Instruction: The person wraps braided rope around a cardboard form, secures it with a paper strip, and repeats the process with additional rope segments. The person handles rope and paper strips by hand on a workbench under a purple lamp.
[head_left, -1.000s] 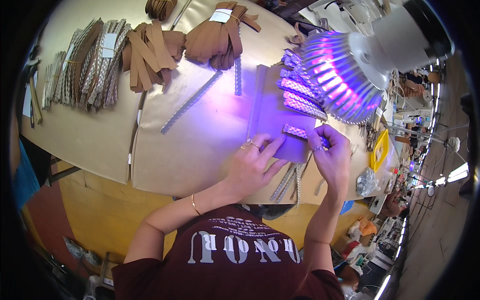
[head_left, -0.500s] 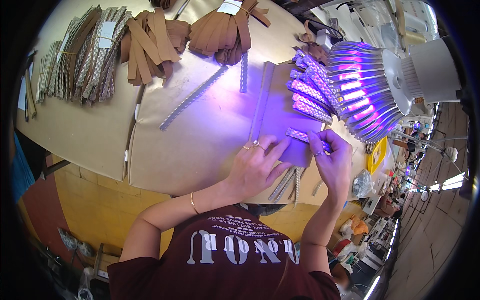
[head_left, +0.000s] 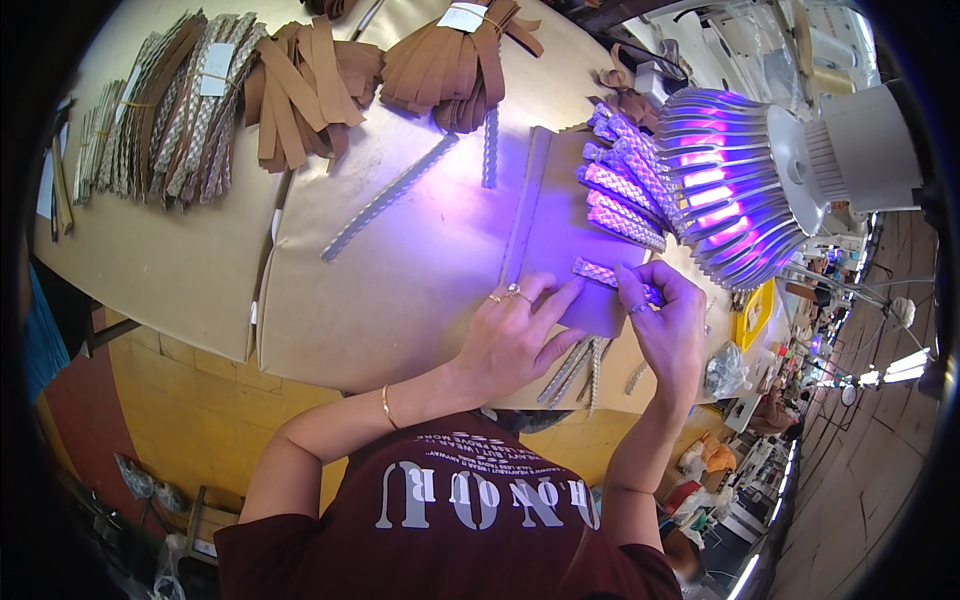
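Where the violet light falls: your short braided strip (head_left: 595,271) lies on a thin rectangular board (head_left: 558,225), toward its near end, slanting slightly down to the right.
Right hand (head_left: 665,315): your thumb and forefinger are clamped on the right part of that strip, covering some of it; a ring shows on one finger.
Left hand (head_left: 510,330): your thumb and forefinger stand apart with nothing between them. Forefinger tip just beside the strip's left end, contact cannot be told; thumb at the board's near edge. Rings on the fingers, thin bracelet (head_left: 388,408) at the wrist.
Finned lamp (head_left: 735,185): silver, juts in from your right, ribs glowing pink-violet.
Braided pile (head_left: 625,205): short pieces heaped at the board's right side, beyond your strip, next to the lamp.
Table (head_left: 350,330): tan surface; one long braid (head_left: 390,200) lies diagonally left of the board, and narrow braids (head_left: 568,372) poke out by its near edge.
Far side, left to right: banded braid bundle (head_left: 195,130), loose brown strips (head_left: 300,95), tied brown bundle (head_left: 440,70) with a white tag (head_left: 463,17).
Past your right hand: yellow tray (head_left: 755,315), clear plastic bag (head_left: 725,370).
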